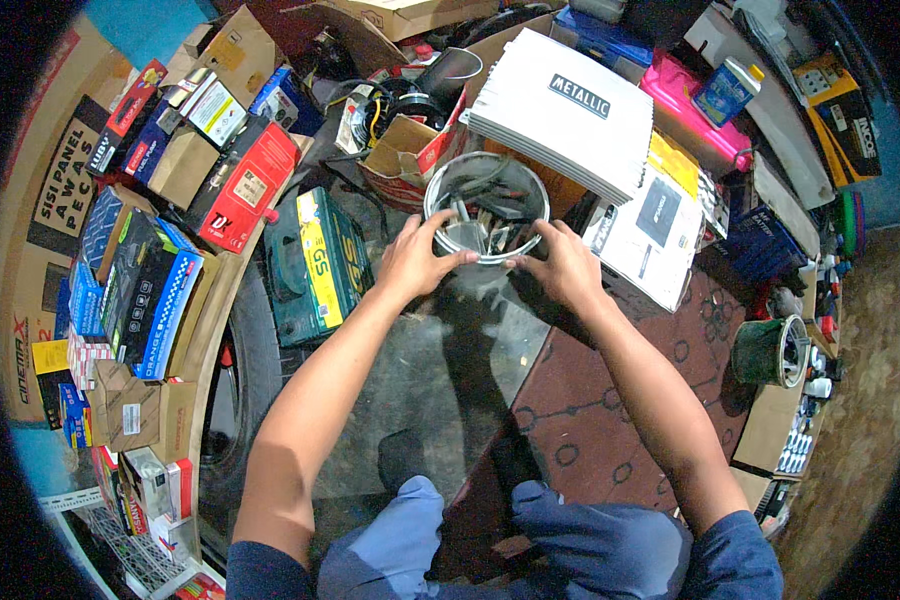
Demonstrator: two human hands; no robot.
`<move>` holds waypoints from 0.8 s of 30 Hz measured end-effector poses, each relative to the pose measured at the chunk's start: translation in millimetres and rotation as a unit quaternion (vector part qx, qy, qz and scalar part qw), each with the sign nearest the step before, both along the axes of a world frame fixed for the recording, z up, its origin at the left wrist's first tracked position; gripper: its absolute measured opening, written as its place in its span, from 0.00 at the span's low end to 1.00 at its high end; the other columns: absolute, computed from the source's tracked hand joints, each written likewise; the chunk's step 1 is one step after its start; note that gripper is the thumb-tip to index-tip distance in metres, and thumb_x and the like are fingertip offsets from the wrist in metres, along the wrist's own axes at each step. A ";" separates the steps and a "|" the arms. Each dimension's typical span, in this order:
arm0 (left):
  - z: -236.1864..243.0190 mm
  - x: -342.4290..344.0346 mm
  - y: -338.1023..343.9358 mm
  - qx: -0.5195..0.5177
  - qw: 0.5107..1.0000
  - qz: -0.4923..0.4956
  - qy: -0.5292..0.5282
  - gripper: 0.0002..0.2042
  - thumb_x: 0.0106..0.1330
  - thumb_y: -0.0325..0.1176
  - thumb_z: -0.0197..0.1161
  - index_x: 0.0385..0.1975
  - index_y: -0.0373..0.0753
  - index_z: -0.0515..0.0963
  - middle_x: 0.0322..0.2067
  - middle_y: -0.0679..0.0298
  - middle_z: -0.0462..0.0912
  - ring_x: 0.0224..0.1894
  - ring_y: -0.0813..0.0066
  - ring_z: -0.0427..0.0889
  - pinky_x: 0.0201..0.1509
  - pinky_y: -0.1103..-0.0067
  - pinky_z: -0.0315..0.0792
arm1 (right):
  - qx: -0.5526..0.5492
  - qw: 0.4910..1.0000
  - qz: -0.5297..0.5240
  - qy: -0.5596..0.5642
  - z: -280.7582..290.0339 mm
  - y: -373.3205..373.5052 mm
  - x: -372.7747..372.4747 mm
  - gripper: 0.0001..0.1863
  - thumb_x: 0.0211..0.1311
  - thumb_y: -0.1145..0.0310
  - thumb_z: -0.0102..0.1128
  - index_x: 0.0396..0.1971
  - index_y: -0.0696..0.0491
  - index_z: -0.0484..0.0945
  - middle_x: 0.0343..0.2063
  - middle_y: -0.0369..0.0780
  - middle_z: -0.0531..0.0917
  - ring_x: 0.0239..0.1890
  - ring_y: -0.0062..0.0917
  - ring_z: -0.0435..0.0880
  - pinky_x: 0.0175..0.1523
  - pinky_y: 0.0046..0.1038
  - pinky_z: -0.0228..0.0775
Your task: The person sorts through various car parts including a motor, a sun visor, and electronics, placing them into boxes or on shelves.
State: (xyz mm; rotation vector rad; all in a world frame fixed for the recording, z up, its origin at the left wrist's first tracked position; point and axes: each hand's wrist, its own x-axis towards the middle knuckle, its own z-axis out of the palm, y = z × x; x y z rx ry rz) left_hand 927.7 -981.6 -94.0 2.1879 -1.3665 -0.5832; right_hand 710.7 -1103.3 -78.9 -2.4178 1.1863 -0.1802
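Note:
A round pail with a pale rim stands on the floor in front of me. My left hand holds its left side, with the thumb along the near rim. On the opposite side my right hand grips the rim, its thumb also toward the near edge. Inside lie dark and grey loose pieces, too jumbled to name one by one; a flat greyish piece leans near the front wall. My fingers on the outer sides are partly hidden.
A white ribbed metal case lies right behind the pail. Left of it are a green and yellow battery box and a torn carton. Shelved boxes line the left; a dark green bucket stands at right.

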 end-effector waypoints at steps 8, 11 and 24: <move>0.5 2.5 -17.8 0.003 0.996 0.036 0.086 0.50 0.53 0.46 0.79 0.71 0.51 0.49 0.62 0.42 0.74 0.66 0.42 0.73 0.68 0.58 0.67 | 0.034 0.999 -0.030 -0.004 3.3 -11.0 10.7 0.34 0.47 0.44 0.76 0.47 0.53 0.78 0.45 0.46 0.81 0.51 0.46 0.81 0.50 0.47 0.75; 3.2 2.6 -18.7 -0.001 0.995 0.035 0.098 0.52 0.53 0.46 0.79 0.72 0.50 0.47 0.63 0.43 0.73 0.66 0.43 0.72 0.69 0.58 0.67 | 0.032 0.999 -0.024 -0.003 3.8 -13.4 11.5 0.35 0.47 0.43 0.76 0.47 0.53 0.77 0.45 0.46 0.81 0.52 0.46 0.81 0.50 0.47 0.74; 2.9 -19.1 2.5 0.047 0.998 0.042 0.002 0.46 0.68 0.59 0.60 0.76 0.51 0.38 0.53 0.36 0.79 0.56 0.31 0.78 0.62 0.50 0.70 | 0.009 0.999 -0.007 0.045 2.5 -4.9 6.2 0.38 0.51 0.38 0.71 0.54 0.50 0.76 0.43 0.47 0.86 0.48 0.46 0.85 0.47 0.47 0.79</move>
